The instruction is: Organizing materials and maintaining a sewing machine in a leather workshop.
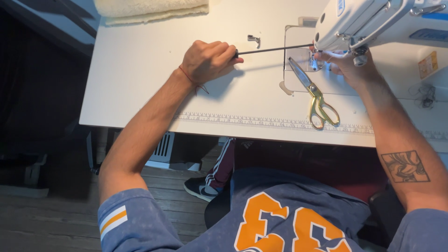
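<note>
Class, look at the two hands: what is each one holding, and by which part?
The left hand grips a long screwdriver by its handle. The right hand is under the sewing machine head; whether it holds anything cannot be told.

A long, thin black screwdriver (273,49) lies nearly level, tip under the sewing machine head (359,21).

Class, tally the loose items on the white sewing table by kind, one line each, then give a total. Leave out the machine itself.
Screwdriver, held in the left hand: 1
Gold-handled scissors: 1
Small metal presser foot: 1
Folded cream cloth: 1
Total: 4
</note>
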